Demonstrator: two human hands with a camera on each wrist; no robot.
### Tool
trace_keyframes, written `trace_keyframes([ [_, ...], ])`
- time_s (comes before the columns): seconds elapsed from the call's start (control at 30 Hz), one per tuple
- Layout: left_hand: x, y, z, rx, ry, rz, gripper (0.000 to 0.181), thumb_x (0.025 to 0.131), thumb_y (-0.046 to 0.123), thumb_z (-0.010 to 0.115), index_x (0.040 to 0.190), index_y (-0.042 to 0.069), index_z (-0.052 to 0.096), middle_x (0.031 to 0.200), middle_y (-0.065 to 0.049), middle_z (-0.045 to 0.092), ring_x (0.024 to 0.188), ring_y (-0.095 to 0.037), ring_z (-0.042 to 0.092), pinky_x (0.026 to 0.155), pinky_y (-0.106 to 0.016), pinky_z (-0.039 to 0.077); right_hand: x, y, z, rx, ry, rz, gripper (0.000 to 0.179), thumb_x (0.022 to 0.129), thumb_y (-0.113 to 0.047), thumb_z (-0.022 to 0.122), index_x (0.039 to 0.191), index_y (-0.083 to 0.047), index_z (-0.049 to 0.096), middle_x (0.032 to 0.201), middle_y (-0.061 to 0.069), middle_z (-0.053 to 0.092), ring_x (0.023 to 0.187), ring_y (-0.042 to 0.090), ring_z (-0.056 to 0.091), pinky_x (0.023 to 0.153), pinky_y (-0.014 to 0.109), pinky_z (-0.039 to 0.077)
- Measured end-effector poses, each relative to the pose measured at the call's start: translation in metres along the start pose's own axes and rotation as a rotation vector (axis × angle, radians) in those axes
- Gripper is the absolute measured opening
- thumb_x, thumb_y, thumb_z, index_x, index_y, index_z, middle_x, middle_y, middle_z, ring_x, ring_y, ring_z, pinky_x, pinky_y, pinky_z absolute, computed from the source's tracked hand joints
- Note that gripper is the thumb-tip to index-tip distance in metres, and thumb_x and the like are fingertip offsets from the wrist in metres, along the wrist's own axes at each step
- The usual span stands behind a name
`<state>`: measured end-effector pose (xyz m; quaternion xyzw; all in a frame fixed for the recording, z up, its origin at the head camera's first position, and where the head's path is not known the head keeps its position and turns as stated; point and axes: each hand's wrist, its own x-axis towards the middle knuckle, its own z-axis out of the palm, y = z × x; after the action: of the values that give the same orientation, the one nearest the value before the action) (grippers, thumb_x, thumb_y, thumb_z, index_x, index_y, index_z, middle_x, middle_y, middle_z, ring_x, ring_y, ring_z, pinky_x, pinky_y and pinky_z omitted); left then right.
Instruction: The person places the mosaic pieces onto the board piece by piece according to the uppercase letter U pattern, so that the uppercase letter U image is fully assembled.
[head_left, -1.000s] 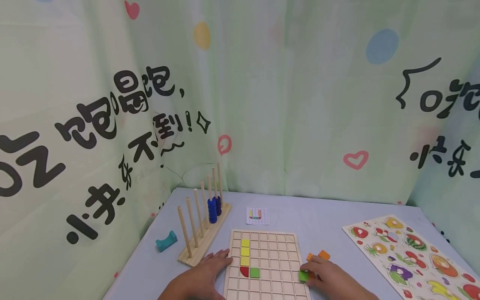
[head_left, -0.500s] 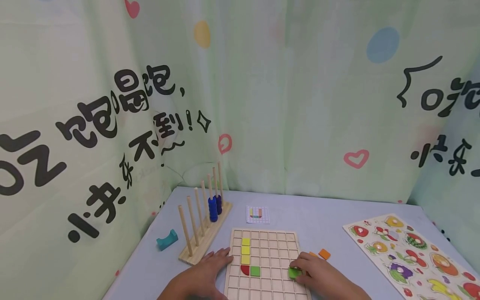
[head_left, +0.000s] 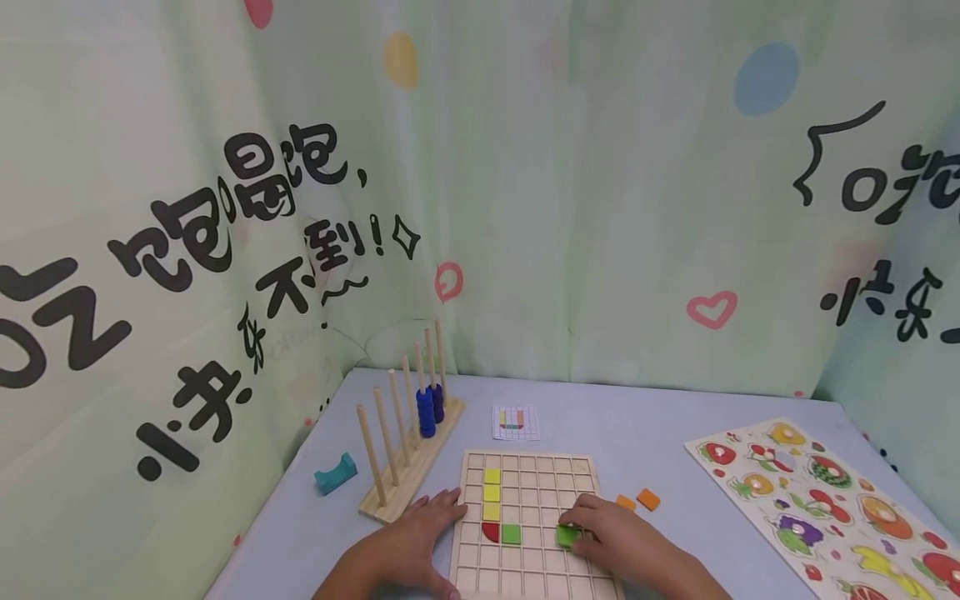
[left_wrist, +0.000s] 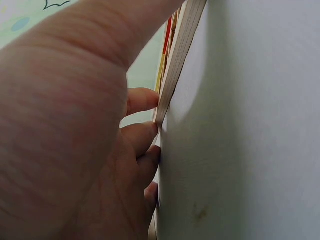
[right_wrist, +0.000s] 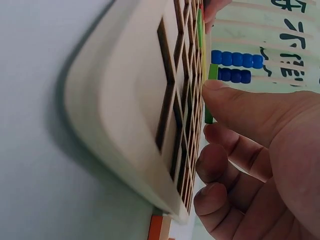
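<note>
A wooden grid board [head_left: 540, 560] lies on the table. Three yellow square tiles [head_left: 491, 493] run down one column, with a red quarter-round tile [head_left: 491, 531] below them and a green square tile [head_left: 511, 534] beside that. My right hand [head_left: 622, 537] pinches a second green tile [head_left: 567, 536] between thumb and fingers, close over the board to the right of the first green one; the right wrist view shows this tile [right_wrist: 212, 95] on edge at the thumb tip. My left hand [head_left: 412, 537] rests along the board's left edge, fingers spread, fingertips touching its side in the left wrist view.
Orange tiles [head_left: 648, 499] lie right of the board. A small pattern card [head_left: 515, 422] sits behind it. To the left stand a peg rack [head_left: 412, 479] with blue beads and a teal block [head_left: 336, 475]. A fruit puzzle board [head_left: 832, 508] lies at the right.
My right hand has carried the green tile leftward from the board's right edge to over the grid. The left hand stays at the left edge. The head view has tilted slightly.
</note>
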<state>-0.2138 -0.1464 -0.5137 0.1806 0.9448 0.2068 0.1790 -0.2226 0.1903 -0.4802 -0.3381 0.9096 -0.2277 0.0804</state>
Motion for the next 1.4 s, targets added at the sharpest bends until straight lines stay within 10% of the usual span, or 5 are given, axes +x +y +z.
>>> trace_keyframes([
  [1.4, -0.003, 0.003, -0.003, 0.004, 0.007, 0.021, 0.113, 0.050, 0.075, 0.078, 0.147, 0.031, 0.042, 0.159, 0.005, 0.025, 0.146, -0.020, 0.018, 0.115, -0.053, 0.016, 0.031, -0.022, 0.020, -0.021, 0.024, -0.045, 0.021, 0.089, -0.021, 0.071, 0.109, -0.016, 0.071, 0.094, -0.017, 0.053, 0.078, -0.001, 0.048, 0.070, 0.024, 0.048],
])
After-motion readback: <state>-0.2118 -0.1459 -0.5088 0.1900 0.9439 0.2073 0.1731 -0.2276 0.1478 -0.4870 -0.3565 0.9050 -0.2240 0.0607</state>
